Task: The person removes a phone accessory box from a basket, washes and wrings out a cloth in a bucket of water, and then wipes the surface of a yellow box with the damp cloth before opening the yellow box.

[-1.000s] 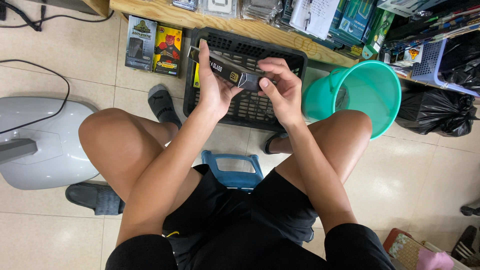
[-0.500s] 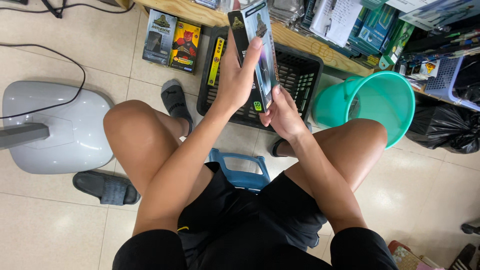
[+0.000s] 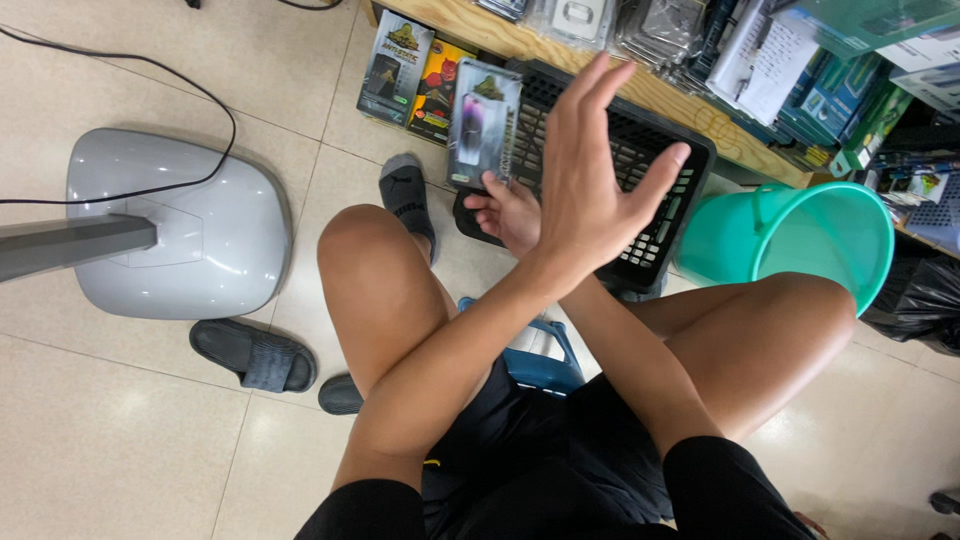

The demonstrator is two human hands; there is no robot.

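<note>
The right hand [image 3: 510,212] reaches across under the left arm and pinches the bottom edge of a flat pack [image 3: 483,122], thumb in front and fingers behind, so its printed face stays readable. The pack stands nearly upright, long axis running away from the person, top tipped slightly right, over the crate's [image 3: 660,215] left edge. The left hand [image 3: 590,185] hangs above the crate, fingers spread wide, holding nothing. Two similar packs [image 3: 415,75] lean against the wooden shelf [image 3: 470,25], beside the held one.
</note>
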